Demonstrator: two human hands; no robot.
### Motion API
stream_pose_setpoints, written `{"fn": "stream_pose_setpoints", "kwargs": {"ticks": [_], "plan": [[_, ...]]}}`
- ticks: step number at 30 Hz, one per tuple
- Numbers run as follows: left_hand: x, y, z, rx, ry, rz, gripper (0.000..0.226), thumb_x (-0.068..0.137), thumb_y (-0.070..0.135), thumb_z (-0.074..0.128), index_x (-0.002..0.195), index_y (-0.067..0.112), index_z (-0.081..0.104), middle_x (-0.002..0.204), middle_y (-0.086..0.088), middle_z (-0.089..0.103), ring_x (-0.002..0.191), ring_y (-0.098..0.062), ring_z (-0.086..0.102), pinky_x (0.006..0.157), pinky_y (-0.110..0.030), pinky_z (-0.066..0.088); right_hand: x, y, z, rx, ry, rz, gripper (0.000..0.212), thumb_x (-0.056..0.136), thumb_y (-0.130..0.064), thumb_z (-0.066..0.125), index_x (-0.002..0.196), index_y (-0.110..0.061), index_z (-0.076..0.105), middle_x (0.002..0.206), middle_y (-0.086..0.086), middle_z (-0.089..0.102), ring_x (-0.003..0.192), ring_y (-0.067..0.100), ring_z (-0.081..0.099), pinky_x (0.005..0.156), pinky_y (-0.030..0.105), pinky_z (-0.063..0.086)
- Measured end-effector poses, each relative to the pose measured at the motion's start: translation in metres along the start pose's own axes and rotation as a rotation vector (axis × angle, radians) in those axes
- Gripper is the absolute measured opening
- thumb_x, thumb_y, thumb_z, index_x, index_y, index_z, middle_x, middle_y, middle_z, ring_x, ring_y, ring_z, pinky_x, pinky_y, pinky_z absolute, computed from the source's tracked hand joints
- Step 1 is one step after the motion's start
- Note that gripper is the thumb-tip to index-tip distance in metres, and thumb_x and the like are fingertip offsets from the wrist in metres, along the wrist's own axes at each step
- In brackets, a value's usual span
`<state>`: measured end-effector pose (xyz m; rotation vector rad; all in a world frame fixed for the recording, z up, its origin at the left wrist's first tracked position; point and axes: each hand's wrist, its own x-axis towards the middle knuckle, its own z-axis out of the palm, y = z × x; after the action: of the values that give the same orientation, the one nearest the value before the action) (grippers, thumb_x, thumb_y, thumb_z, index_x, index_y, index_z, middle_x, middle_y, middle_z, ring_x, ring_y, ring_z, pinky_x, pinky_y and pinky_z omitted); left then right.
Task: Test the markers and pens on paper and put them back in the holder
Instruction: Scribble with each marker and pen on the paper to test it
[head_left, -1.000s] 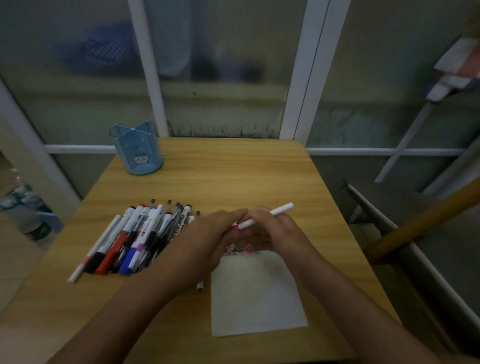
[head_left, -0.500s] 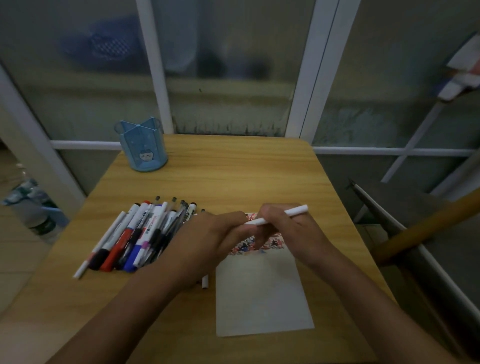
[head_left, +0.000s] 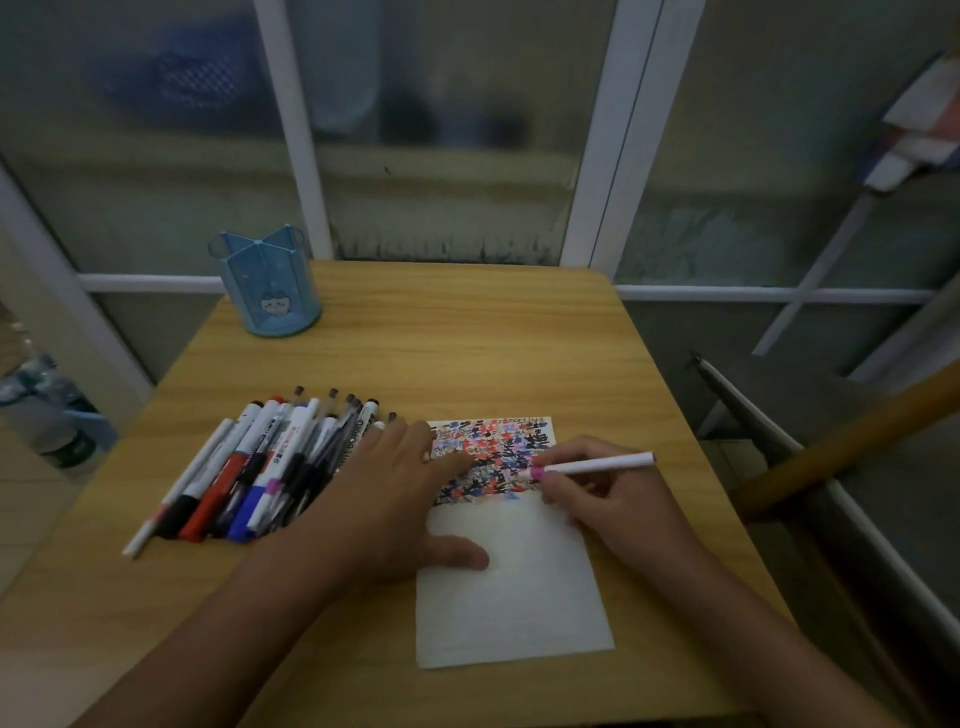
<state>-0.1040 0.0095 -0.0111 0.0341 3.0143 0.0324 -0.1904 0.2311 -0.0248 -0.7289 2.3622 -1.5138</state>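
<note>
The white sheet of paper (head_left: 511, 587) was pinned under the flat, spread left hand (head_left: 402, 499) to stop sliding; the slim white pink-tipped marker (head_left: 597, 464) was pinched by the right hand (head_left: 605, 501), tip at the scribbles just beyond the fingertips.

Blue holder (head_left: 270, 291); white paper (head_left: 511, 582) scribbled multicoloured.

The table (head_left: 467, 353) at centre frame shows light wood grain with a smooth, faintly satin finish. The paper (head_left: 514, 587) looks matt white. The holder (head_left: 267, 291), upper left, is translucent blue plastic; the pens (head_left: 260, 467) have glossy plastic barrels.
</note>
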Motion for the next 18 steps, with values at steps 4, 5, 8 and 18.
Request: {"fn": "stream_pose_setpoints", "kwargs": {"ticks": [4,5,8,18], "plan": [[0.002,-0.001,0.001,0.003,-0.04,-0.022,0.104,0.063,0.094,0.041,0.151,0.043,0.015,0.137,0.002,0.03,0.128,-0.019,0.023,0.111,-0.039,0.019,0.003,0.008,0.01,-0.045,0.062,-0.086,0.013,0.087,-0.012,0.074,0.089,-0.025,0.075,0.075,-0.002,0.073,0.068,0.015,0.069,0.063,0.045,0.058],[0.002,0.0,0.001,0.002,-0.047,-0.027,0.105,0.062,0.094,0.041,0.151,0.043,0.015,0.139,0.001,0.03,0.13,-0.02,0.022,0.112,-0.041,0.016,0.004,0.011,0.013,-0.061,0.073,-0.103,0.012,0.087,-0.013,0.074,0.089,-0.025,0.075,0.074,-0.003,0.073,0.067,0.014,0.069,0.062,0.047,0.058],[0.002,0.001,0.002,-0.009,-0.053,-0.039,0.105,0.062,0.094,0.042,0.15,0.043,0.016,0.139,0.001,0.031,0.132,-0.021,0.021,0.113,-0.043,0.012,0.006,0.018,0.014,-0.057,0.114,-0.112,0.009,0.088,-0.013,0.074,0.089,-0.022,0.074,0.072,-0.003,0.073,0.066,0.014,0.069,0.061,0.049,0.058],[0.002,0.004,0.0,-0.04,-0.055,-0.033,0.099,0.065,0.091,0.046,0.147,0.043,0.021,0.138,0.001,0.035,0.133,-0.022,0.023,0.114,-0.045,0.011,0.007,0.023,0.014,-0.107,0.114,-0.146,0.009,0.087,-0.015,0.073,0.086,-0.024,0.073,0.066,-0.003,0.069,0.06,0.015,0.066,0.058,0.047,0.057]]}}
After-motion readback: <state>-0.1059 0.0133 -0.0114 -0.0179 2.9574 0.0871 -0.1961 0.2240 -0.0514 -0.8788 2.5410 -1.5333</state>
